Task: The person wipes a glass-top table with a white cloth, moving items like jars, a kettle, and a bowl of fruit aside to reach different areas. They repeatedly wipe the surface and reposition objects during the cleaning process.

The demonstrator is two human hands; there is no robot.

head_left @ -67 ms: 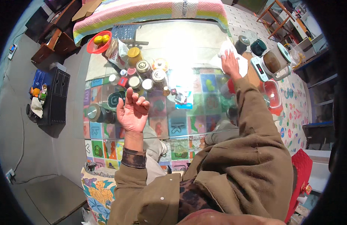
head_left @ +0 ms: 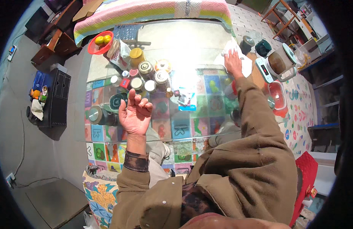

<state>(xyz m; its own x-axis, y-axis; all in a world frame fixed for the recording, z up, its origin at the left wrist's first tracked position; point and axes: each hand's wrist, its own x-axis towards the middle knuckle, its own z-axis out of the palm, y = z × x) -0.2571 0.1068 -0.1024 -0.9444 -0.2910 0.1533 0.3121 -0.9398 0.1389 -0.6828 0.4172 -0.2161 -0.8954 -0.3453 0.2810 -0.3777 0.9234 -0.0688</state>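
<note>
1. Fingers (head_left: 236,56) of the right hand (head_left: 233,65) lie slightly spread over a white cloth (head_left: 246,68), pressing it against the glass table (head_left: 205,118), toward its far right side. Whether the cloth is fabric or paper, one cannot tell.

2. Firm, even pressure from the whole palm looks like the sound choice here, as fingertips alone could let the loose folds bunch up.

3. At the far side of the cloth, 1 dark flask (head_left: 245,45) stands close, with a green jar (head_left: 263,47) beyond it; short, level strokes would best spare both a knock.

4. To the right sit a brown board (head_left: 258,72) and a scale (head_left: 264,70) near a jug (head_left: 278,63). Whether the cloth's edge touches the board is unclear, so a tucked corner seems wise.

5. The left hand (head_left: 136,116) hangs palm up at the near side, fingers loosely curled, thumb apart, nothing visible in its grasp.

6. Beyond it crowd the jars (head_left: 161,77), with a blue packet (head_left: 188,107) to their right; a raised left forearm looks prudent, leaving the steady work to 1 hand.
</note>
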